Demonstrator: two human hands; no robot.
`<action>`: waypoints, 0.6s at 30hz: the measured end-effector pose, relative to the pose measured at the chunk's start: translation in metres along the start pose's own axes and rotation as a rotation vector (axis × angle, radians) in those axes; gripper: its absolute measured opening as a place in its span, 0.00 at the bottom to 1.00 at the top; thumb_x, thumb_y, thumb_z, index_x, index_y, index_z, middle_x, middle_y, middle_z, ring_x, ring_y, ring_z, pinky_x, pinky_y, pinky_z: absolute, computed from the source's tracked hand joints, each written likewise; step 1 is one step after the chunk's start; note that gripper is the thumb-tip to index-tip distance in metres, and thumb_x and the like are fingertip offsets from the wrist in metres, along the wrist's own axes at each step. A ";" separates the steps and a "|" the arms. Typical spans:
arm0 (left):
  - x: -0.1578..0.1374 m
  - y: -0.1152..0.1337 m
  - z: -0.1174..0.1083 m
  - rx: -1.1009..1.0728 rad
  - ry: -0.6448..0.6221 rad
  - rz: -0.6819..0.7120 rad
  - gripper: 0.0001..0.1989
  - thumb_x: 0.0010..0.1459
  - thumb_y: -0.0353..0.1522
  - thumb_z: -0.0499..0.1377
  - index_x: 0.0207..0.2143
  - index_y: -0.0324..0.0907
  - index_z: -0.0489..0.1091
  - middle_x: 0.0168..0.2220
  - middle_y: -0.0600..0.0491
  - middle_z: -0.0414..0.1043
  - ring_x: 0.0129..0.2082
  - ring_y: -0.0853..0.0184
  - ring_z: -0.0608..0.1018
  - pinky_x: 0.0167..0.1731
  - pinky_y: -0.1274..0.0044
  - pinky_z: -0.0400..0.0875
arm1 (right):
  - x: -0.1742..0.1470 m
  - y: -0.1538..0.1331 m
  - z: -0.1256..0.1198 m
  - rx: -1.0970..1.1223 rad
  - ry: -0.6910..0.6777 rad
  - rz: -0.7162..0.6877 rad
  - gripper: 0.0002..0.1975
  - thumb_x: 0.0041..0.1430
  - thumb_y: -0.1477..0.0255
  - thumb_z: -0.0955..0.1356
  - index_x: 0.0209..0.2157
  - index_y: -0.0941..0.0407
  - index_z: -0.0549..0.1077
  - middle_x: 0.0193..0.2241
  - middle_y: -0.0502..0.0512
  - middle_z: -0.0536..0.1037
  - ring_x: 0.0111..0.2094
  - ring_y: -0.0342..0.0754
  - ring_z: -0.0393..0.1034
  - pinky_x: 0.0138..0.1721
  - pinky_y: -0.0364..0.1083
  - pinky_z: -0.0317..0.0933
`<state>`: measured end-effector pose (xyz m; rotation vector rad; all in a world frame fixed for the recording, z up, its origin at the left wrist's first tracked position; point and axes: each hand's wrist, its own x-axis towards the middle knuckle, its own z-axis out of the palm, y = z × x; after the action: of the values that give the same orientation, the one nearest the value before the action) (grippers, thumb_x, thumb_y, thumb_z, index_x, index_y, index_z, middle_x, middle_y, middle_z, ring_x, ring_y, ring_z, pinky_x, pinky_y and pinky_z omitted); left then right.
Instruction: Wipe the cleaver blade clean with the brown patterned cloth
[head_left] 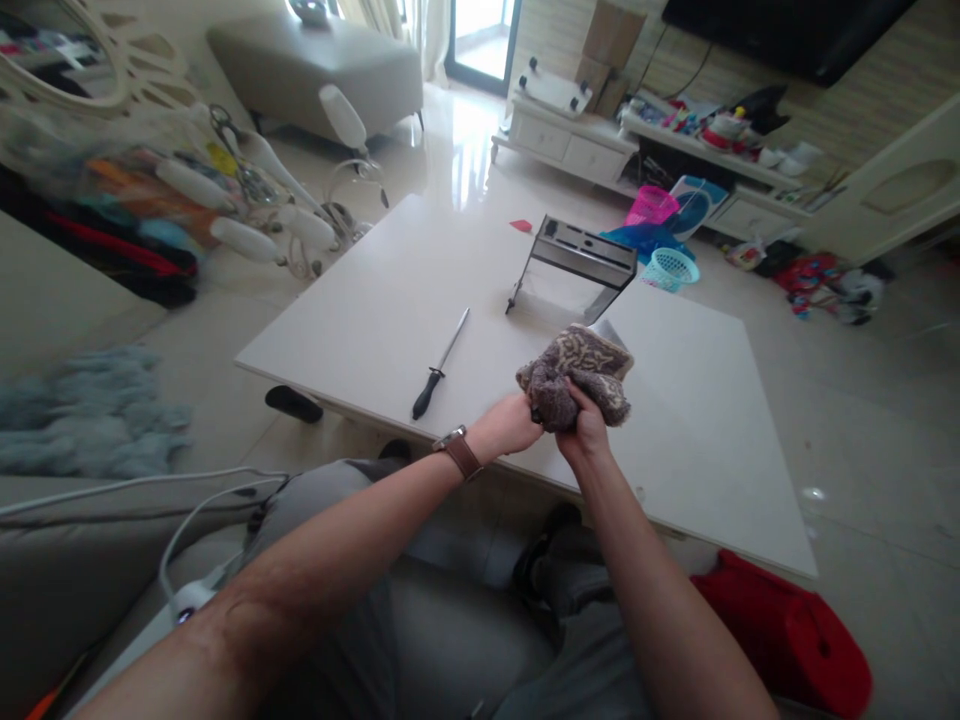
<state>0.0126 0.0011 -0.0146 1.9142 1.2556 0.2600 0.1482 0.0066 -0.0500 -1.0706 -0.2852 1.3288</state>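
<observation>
A brown and beige patterned cloth [577,385] is seen bunched into a thick wad above the near edge of a white table [697,420]. Its pile looks plush, with a pale swirling print on the upper fold and darker brown at the lower left. A grey, flat tip [609,330] pokes out behind the top of the wad; what it belongs to cannot be told, since the rest is wrapped.

The cloth is gripped by 2 hands. The right hand [586,430] is clenched on it from below, thumb laid up over the folds. The left hand [514,422] is closed at the wad's left end, where something dark is just visible in the fist; whether cloth or another object is gripped there cannot be told. A brown-strapped watch [459,450] is worn on the left wrist. Both forearms are stretched forward from the lap and converge at the cloth.

On the table, a sharpening steel [441,365] with a black handle is laid well to the left of the hands. A slanted metal knife rack [579,262] is stood beyond the cloth, apart from it.
</observation>
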 end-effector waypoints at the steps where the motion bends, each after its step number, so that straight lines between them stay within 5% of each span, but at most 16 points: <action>1: 0.000 0.000 0.001 -0.001 -0.004 0.000 0.16 0.58 0.30 0.55 0.45 0.38 0.77 0.41 0.44 0.81 0.39 0.60 0.82 0.38 0.76 0.74 | 0.003 -0.002 -0.003 0.007 0.010 -0.012 0.12 0.49 0.75 0.76 0.38 0.56 0.80 0.37 0.50 0.85 0.37 0.46 0.82 0.48 0.47 0.77; 11: -0.013 -0.002 0.003 0.183 -0.069 -0.055 0.15 0.57 0.32 0.54 0.41 0.38 0.78 0.41 0.39 0.81 0.38 0.57 0.83 0.32 0.75 0.72 | 0.023 -0.055 -0.024 0.086 0.179 -0.096 0.06 0.56 0.72 0.72 0.37 0.55 0.79 0.32 0.48 0.85 0.33 0.45 0.81 0.42 0.47 0.77; 18: -0.012 -0.003 -0.006 0.200 -0.048 -0.090 0.15 0.60 0.32 0.54 0.43 0.39 0.78 0.45 0.38 0.80 0.43 0.54 0.83 0.39 0.72 0.76 | 0.002 -0.018 -0.002 0.073 0.062 0.004 0.07 0.53 0.72 0.74 0.36 0.55 0.79 0.34 0.48 0.85 0.34 0.44 0.81 0.41 0.43 0.76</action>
<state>0.0015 -0.0056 -0.0103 2.0125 1.3747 0.0425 0.1611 0.0094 -0.0381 -1.0490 -0.1876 1.2974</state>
